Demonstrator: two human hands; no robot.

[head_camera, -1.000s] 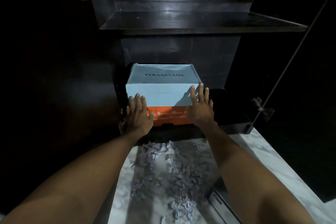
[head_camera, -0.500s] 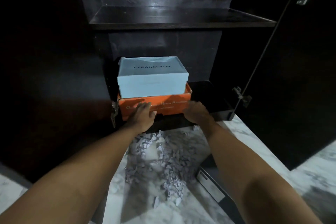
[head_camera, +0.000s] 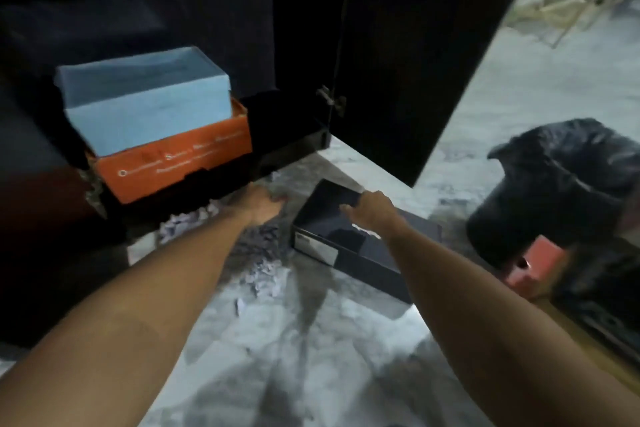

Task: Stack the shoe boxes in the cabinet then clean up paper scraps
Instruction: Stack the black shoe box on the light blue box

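The right hand (head_camera: 372, 210) is reaching over the far end of a flat black cardboard shoe box (head_camera: 349, 239), its fingers bent down at the box's far edge, though blur is making it impossible to tell whether they are gripping it or only touching. The left hand (head_camera: 261, 206) is hanging just left of that box, low over the floor, fingers loosely curled and holding nothing that can be made out. Beneath and behind the left forearm, a heap of small pale torn paper scraps (head_camera: 263, 263) is lying on the white veined marble floor (head_camera: 311, 374), beside the black box's white end label. Beyond the hands, 2 boxes are sitting stacked on the bottom shelf of the dark wooden cabinet (head_camera: 173, 3): a pale blue cardboard shoe box (head_camera: 145, 97) resting on an orange cardboard shoe box with white lettering (head_camera: 173, 163). The cabinet's open right door (head_camera: 415, 62) is standing out over the floor. Further right, a bin lined with a black plastic bag (head_camera: 561, 184) is standing near a small red object (head_camera: 533, 267), too blurred to identify.
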